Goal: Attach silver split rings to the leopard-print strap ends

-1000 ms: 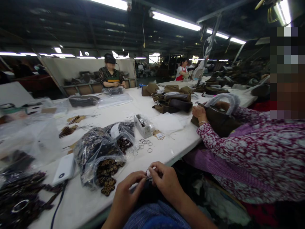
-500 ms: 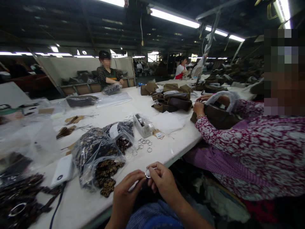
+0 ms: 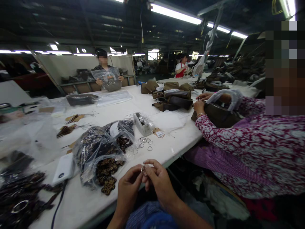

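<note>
In the head view, a small silver-coloured metal ring (image 3: 142,170) is pinched between the fingertips of the left hand (image 3: 129,183) and right hand (image 3: 157,182); at twelve o'clock from them, loose silver-coloured rings (image 3: 145,140) are scattered on a white tabletop (image 3: 166,144).

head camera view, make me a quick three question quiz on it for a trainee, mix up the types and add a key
1. Multiple choice: what is at the fingertips of the left hand and right hand?
a) a paper tag
b) a metal ring
c) a roll of tape

2. True or false: the white power bank lies to the left of the clear plastic bag holding leopard-print fabric.

3. Short answer: what stands on the white table just beyond the loose rings?

Key: 1. b; 2. true; 3. a grey tape dispenser.
</note>
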`<state>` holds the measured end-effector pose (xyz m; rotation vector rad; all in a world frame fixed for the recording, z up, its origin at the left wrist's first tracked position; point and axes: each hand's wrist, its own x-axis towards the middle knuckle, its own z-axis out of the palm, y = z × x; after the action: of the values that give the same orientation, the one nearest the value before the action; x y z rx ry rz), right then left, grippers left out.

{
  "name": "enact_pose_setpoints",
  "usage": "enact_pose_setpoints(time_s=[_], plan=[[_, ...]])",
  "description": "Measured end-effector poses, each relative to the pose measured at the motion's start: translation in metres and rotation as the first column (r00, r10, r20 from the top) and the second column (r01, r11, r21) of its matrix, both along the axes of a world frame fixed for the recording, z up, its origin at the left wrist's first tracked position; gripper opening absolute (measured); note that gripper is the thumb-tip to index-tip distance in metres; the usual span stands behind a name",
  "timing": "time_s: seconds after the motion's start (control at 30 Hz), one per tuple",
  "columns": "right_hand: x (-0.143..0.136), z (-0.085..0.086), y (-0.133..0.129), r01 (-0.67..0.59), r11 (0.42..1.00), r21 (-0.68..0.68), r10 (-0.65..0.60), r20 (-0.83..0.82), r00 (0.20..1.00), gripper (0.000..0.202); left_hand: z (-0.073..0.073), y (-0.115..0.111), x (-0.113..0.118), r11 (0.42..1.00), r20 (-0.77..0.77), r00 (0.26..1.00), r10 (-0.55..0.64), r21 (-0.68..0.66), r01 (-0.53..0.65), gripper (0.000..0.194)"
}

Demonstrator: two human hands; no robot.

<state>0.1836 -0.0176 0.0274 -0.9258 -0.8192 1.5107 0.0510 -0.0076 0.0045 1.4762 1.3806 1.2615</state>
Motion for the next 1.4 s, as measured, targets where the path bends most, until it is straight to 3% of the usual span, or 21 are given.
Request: enact_pose_setpoints(time_s=[0.13,0.27,0.4,0.5,0.67,0.77,0.9,1.0,1.13,1.23,1.33,1.4], plan=[[0.007,-0.005,0.004,-0.053,0.997,-0.058,0.053,0.001,0.999,0.064,0.011,-0.001,-0.001,0.995,0.075,0.993,0.090,-0.039,-0.088,0.020],[0.013,-0.019,0.005,-0.185,0.978,-0.096,0.196,0.122,0.973,0.051,0.020,-0.003,-0.005,0.985,0.146,0.977,0.158,-0.098,-0.144,0.027],[0.016,-0.022,0.007,-0.184,0.982,-0.051,0.191,0.264,0.945,0.047,0.015,-0.003,-0.008,0.983,0.245,0.961,0.126,-0.164,-0.087,0.033],[0.019,-0.017,0.007,-0.165,0.985,-0.044,0.170,0.339,0.925,0.047,0.007,-0.004,-0.009,0.966,0.328,0.943,0.059,-0.255,0.028,0.041],[0.021,-0.012,0.005,-0.175,0.983,-0.054,0.183,0.390,0.902,0.043,0.003,-0.009,-0.009,0.924,0.292,0.951,-0.099,-0.327,0.196,0.043],[0.021,-0.012,0.004,-0.184,0.981,-0.057,0.191,0.403,0.895,0.042,0.004,-0.011,-0.007,0.920,0.320,0.946,-0.049,-0.355,0.168,0.040],[0.020,-0.012,0.003,-0.183,0.981,-0.063,0.192,0.421,0.886,0.040,0.004,-0.011,-0.006,0.899,0.476,0.878,0.051,-0.405,0.167,0.041],[0.018,-0.014,0.003,-0.191,0.979,-0.067,0.201,0.430,0.880,0.039,0.001,-0.012,-0.006,0.894,0.512,0.853,0.103,-0.424,0.146,0.040],[0.014,-0.019,0.003,-0.201,0.978,-0.059,0.207,0.430,0.879,0.040,-0.005,-0.011,-0.010,0.913,0.477,0.867,0.143,-0.402,0.071,0.037],[0.011,-0.020,0.003,-0.167,0.985,-0.043,0.169,0.427,0.888,0.047,-0.006,-0.009,-0.017,0.951,0.399,0.903,0.162,-0.306,-0.035,0.034],[0.009,-0.017,0.003,-0.091,0.996,-0.020,0.091,0.431,0.898,0.048,0.001,-0.011,-0.026,0.981,0.202,0.966,0.163,-0.137,-0.137,0.026],[0.007,-0.012,0.003,-0.064,0.998,-0.009,0.061,0.441,0.895,0.044,0.007,-0.013,-0.030,0.993,0.043,0.992,0.119,-0.018,-0.118,0.020]])
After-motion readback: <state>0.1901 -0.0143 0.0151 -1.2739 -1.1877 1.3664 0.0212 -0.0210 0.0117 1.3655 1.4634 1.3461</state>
